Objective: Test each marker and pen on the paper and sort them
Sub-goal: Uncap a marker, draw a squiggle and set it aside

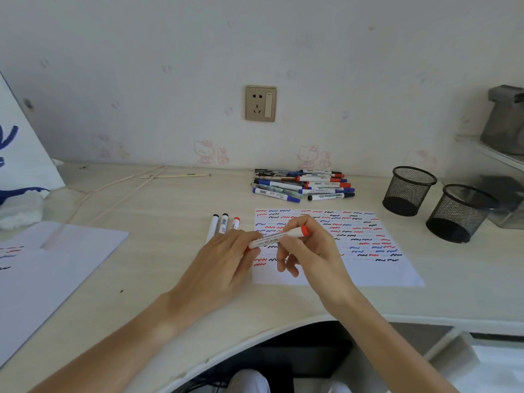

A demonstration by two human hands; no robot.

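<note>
Slim white red-capped marker (279,236) pinched by both hands' fingers, left hand (224,260), right hand (309,251), over scribbled paper (391,268), pale wood-grain table (170,199), round mesh cups (408,190)

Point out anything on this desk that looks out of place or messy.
Nothing is spilled or damaged. The untested white-barrelled markers and pens lie in a loose, criss-crossed heap by the wall, while both black mesh pen cups stand upright and look empty. A thin pale cord trails across the desk.
</note>
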